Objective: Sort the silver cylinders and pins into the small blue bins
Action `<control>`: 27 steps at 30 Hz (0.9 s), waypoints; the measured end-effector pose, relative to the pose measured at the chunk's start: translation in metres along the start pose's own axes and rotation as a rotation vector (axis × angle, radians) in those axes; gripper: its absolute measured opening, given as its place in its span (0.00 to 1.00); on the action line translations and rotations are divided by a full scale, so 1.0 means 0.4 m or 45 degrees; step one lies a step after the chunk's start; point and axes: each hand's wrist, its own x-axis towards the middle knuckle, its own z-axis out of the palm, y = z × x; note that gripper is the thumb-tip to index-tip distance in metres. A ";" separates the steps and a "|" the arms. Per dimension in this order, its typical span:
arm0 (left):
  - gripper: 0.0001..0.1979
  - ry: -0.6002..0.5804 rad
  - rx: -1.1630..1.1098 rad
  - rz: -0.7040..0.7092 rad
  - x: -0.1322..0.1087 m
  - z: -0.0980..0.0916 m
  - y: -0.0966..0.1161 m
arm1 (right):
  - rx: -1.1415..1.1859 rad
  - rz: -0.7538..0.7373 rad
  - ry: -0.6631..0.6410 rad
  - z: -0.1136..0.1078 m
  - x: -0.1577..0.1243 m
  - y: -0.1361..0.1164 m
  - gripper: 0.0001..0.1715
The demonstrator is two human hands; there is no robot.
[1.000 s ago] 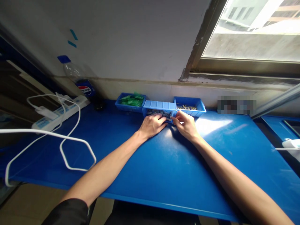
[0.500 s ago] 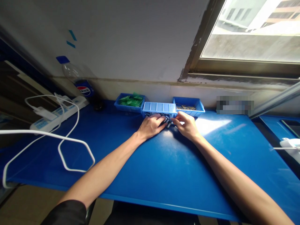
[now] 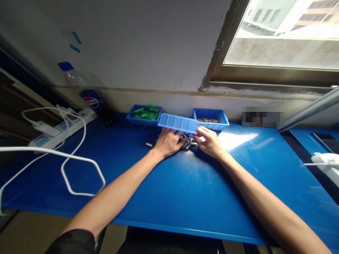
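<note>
A blue plastic bin (image 3: 178,122) is tipped up, its ribbed outer face toward me. Its right lower corner is held by my right hand (image 3: 209,141), with the fingers curled round the edge. My left hand (image 3: 167,143) lies under the bin's lower edge, fingers extended and thumb apart, over a heap of small dark and silvery parts (image 3: 188,144). The bin partly hides the left fingertips. One small silvery piece (image 3: 149,144) lies by itself to the left of that hand. The exact kind of these parts is too small to tell.
A blue bin of green pieces (image 3: 144,122) stands at the back left, another with thin metal pieces (image 3: 211,126) at the back right. A cola bottle (image 3: 91,100), power strip (image 3: 63,127) and looping white cable (image 3: 65,176) occupy the left. A window (image 3: 280,53) is at right.
The bin has tipped further and slants down to the right. More small parts now show on the table, including one to the left. The view has shifted slightly.
</note>
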 end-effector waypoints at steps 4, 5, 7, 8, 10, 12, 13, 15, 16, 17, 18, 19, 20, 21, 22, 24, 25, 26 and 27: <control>0.24 -0.144 -0.068 -0.021 0.000 -0.013 0.005 | -0.101 -0.095 0.015 -0.004 -0.005 -0.004 0.08; 0.24 -0.171 -0.102 -0.020 0.002 -0.016 0.006 | -0.120 -0.116 0.012 -0.005 -0.005 -0.005 0.08; 0.23 -0.217 -0.156 -0.008 0.006 -0.023 0.008 | -0.146 -0.151 0.021 -0.008 -0.002 -0.008 0.09; 0.23 -0.232 -0.170 -0.003 0.008 -0.027 0.009 | -0.149 -0.158 0.037 -0.010 0.001 -0.011 0.09; 0.22 -0.236 -0.179 0.008 0.012 -0.035 0.008 | -0.138 -0.153 0.078 -0.015 0.009 -0.019 0.09; 0.22 -0.219 -0.193 0.034 0.013 -0.046 -0.001 | -0.107 -0.103 0.113 -0.022 0.020 -0.029 0.07; 0.21 -0.219 -0.207 0.062 0.011 -0.053 -0.010 | -0.084 -0.061 0.121 -0.027 0.026 -0.035 0.05; 0.20 -0.249 -0.247 0.143 0.003 -0.070 -0.037 | -0.005 0.065 0.116 -0.035 0.040 -0.046 0.06; 0.20 -0.277 -0.266 0.179 -0.004 -0.079 -0.054 | 0.067 0.145 0.105 -0.039 0.049 -0.050 0.10; 0.21 -0.291 -0.286 0.210 -0.012 -0.088 -0.072 | 0.163 0.229 0.089 -0.042 0.058 -0.053 0.14; 0.21 -0.297 -0.303 0.228 -0.020 -0.096 -0.090 | 0.284 0.311 0.074 -0.044 0.070 -0.054 0.18; 0.22 -0.310 -0.312 0.239 -0.028 -0.103 -0.106 | 0.414 0.381 0.049 -0.045 0.082 -0.053 0.21; 0.23 -0.314 -0.321 0.248 -0.036 -0.107 -0.119 | 0.523 0.438 0.033 -0.045 0.096 -0.050 0.23; 0.24 -0.315 -0.324 0.248 -0.043 -0.109 -0.129 | 0.600 0.478 0.020 -0.043 0.111 -0.045 0.24; 0.24 -0.322 -0.338 0.251 -0.048 -0.109 -0.134 | 0.643 0.512 -0.007 -0.041 0.125 -0.038 0.25; 0.25 -0.343 -0.381 0.243 -0.052 -0.104 -0.133 | 0.698 0.616 -0.032 -0.035 0.153 -0.020 0.25; 0.26 -0.354 -0.408 0.242 -0.051 -0.099 -0.127 | 0.709 0.676 -0.026 -0.032 0.165 -0.010 0.25; 0.26 -0.363 -0.435 0.237 -0.048 -0.094 -0.119 | 0.726 0.729 -0.019 -0.029 0.175 -0.001 0.25; 0.26 -0.363 -0.458 0.244 -0.044 -0.088 -0.109 | 0.733 0.780 -0.009 -0.026 0.184 0.006 0.25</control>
